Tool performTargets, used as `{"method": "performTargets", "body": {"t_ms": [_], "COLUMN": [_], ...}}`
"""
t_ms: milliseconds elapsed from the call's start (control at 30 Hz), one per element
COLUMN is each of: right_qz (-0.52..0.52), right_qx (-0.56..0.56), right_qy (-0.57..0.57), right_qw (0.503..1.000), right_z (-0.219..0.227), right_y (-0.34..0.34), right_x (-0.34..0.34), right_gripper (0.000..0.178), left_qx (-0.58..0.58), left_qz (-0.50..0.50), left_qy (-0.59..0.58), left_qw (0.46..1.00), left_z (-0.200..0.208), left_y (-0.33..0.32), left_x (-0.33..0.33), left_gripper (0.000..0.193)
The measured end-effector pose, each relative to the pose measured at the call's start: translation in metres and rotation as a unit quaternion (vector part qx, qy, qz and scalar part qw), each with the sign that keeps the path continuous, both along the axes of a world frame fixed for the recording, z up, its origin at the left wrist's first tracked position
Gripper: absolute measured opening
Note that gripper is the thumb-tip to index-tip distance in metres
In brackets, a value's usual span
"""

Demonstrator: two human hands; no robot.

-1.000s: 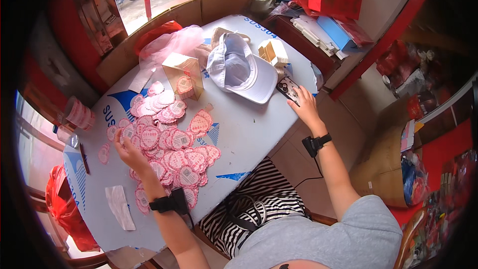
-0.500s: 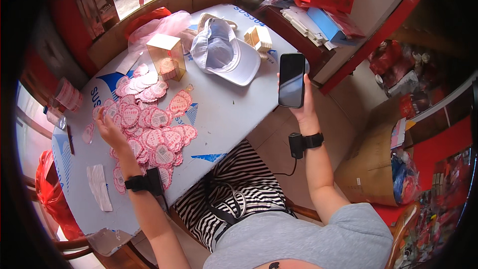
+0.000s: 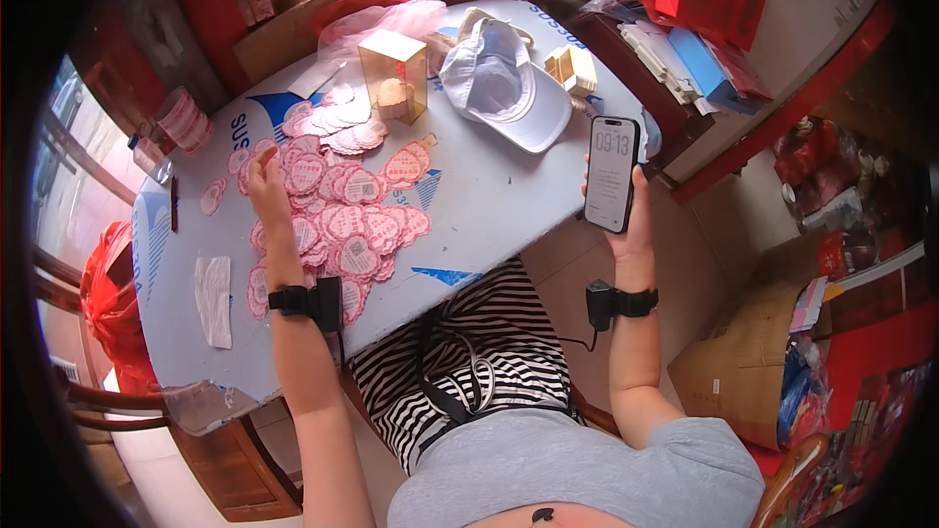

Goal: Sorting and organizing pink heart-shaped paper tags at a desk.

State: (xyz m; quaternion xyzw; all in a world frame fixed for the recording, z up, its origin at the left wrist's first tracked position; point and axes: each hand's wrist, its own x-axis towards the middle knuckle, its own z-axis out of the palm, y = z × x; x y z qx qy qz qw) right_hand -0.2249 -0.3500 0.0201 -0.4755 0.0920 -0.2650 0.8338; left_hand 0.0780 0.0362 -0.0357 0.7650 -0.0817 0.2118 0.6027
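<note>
"Left side?"
"I'm watching the left hand [image 3: 267, 186] reaching over the left edge of the tags [image 3: 342, 222]; whether it is pinching any, I cannot tell."
"Right?"
"By the edge of the table [image 3: 479, 205], the right hand [image 3: 636, 222] is clasping the phone [image 3: 612, 178] by its sides, long axis pointing away from the wrist, lit face up."

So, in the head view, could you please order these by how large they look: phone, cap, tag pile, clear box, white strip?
1. Tag pile
2. Cap
3. Phone and clear box: too alike to rank
4. White strip
</note>
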Motion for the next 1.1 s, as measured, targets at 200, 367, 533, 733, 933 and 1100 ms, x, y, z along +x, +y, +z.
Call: {"method": "performTargets", "body": {"t_ms": [200,367,533,733,933,1100], "right_qz": [-0.211,-0.266,-0.248,-0.237,0.139,0.389], "right_qx": [-0.289,-0.690,-0.738,-0.786,-0.474,-0.274], "right_qy": [0.250,0.318,0.334,0.385,0.016,-0.008], "right_qw": [0.899,0.593,0.531,0.423,0.870,0.879], "right_z": [-0.034,-0.056,-0.061,-0.013,0.044,0.022], "right_y": [-0.041,-0.059,-0.063,-0.025,0.061,0.141], "right_x": [0.019,0.034,0.047,0.055,0.106,0.185], "right_gripper": [0.049,0.053,0.051,0.055,0.040,0.041], "left_qx": [-0.026,0.017,0.104,0.096,0.212,0.082], "left_qz": [0.006,0.004,-0.057,-0.118,-0.091,-0.139], "left_qy": [0.011,-0.002,0.015,0.010,-0.048,-0.087], "left_qw": [1.000,1.000,0.993,0.988,0.972,0.983], "left_z": [0.014,0.015,0.006,0.008,0.020,0.051], "left_y": [0.000,0.002,-0.002,-0.007,-0.012,-0.028], "left_x": [-0.011,-0.009,-0.011,-0.015,-0.029,-0.040], "left_gripper": [0.021,0.020,0.027,0.031,0.034,0.032]}}
